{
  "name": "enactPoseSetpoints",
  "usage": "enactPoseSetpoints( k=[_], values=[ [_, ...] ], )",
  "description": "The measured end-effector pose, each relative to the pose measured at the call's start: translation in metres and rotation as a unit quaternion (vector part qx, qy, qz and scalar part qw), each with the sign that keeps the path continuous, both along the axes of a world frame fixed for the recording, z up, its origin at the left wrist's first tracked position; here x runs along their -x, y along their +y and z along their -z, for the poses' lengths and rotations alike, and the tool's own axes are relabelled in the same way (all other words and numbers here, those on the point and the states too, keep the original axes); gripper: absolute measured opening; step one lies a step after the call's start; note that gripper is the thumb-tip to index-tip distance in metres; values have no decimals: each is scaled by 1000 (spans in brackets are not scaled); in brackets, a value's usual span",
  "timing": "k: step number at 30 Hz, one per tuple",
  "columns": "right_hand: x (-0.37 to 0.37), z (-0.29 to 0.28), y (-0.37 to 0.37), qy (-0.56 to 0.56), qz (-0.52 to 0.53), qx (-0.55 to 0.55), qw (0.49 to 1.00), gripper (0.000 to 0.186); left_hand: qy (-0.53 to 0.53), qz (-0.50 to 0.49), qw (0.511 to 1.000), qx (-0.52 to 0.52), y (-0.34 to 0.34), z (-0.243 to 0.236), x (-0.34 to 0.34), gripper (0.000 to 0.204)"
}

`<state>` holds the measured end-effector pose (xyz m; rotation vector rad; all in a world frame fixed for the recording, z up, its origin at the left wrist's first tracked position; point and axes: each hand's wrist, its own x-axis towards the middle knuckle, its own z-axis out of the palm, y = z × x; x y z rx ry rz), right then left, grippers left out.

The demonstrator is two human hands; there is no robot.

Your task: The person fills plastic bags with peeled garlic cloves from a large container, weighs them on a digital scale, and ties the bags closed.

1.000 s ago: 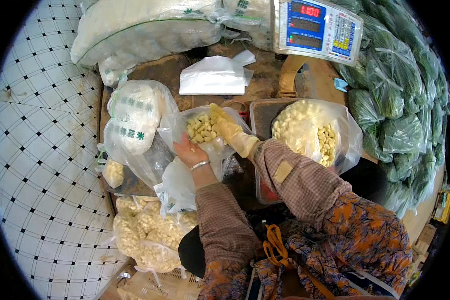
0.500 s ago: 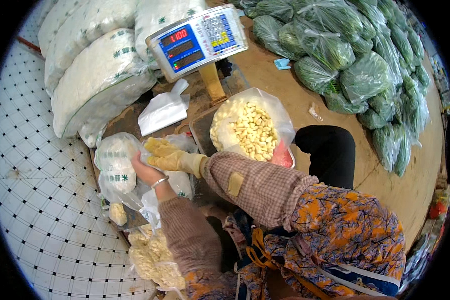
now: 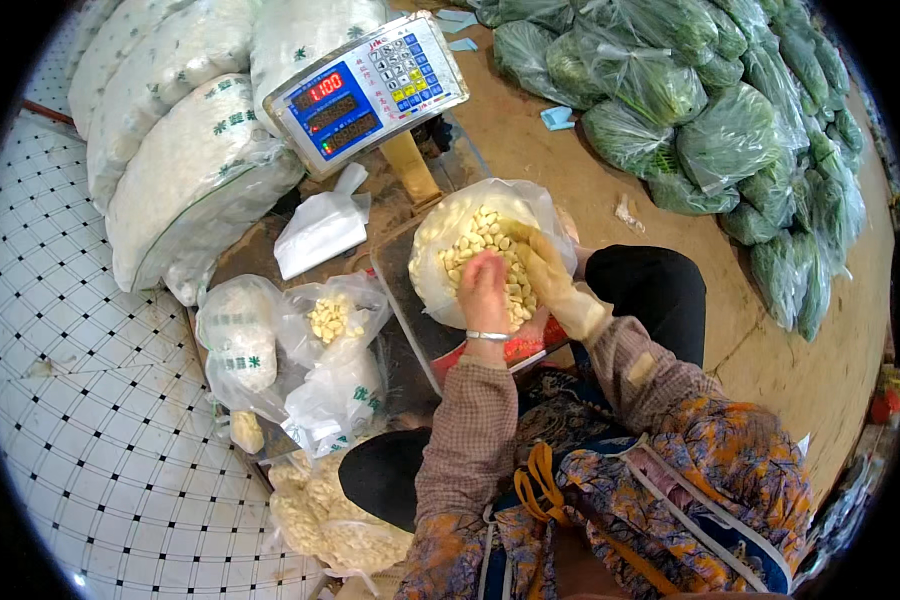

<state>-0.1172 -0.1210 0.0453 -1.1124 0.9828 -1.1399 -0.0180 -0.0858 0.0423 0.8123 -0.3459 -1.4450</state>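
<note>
A clear plastic bag (image 3: 432,215) of peeled garlic cloves (image 3: 485,230) stands with its mouth open on the platform scale (image 3: 410,300). My left hand (image 3: 484,288), bare with a bracelet at the wrist, is over the near side of the cloves. Its fingertips are blurred, so I cannot make out whether it holds any. My right hand (image 3: 550,275), in a yellowish glove, reaches in from the right with its fingers stretched along the cloves. To the left, a smaller open bag (image 3: 375,300) has some cloves in it.
The scale's display head (image 3: 370,95) rises on a post behind the bag. White plastic bags (image 3: 320,232) lie left of the post. Large white sacks (image 3: 200,170) are stacked far left; bagged green vegetables (image 3: 730,150) are piled far right. A big bag of pale cloves (image 3: 335,515) sits near left.
Both hands have moved right, from the small bags to the bag on the scale. The small open bag, covered by my hands before, now shows cloves inside.
</note>
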Motion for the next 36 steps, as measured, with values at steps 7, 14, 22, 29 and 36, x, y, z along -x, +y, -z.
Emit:
enactPoseSetpoints(
  k=[7, 14, 22, 29, 36],
  values=[
    [-28, 3, -46, 381, -44, 128, 915, 27, -356, -148, 922, -39, -27, 41, -60, 25],
    [-27, -1, -54, 371, -205, 76, 903, 39, -567, -103, 813, -83, -42, 41, -62, 18],
    [-42, 28, -37, 430, -77, 171, 883, 33, -600, -103, 784, -121, -31, 50, -15, 33],
    [-37, 4, -6, 60, 26, 48, 997, 17, -304, -179, 932, -83, -17, -12, 15, 34],
    [-108, -110, 28, -243, -55, -82, 965, 13, -342, -318, 880, 89, 19, -88, -40, 22]
  ],
)
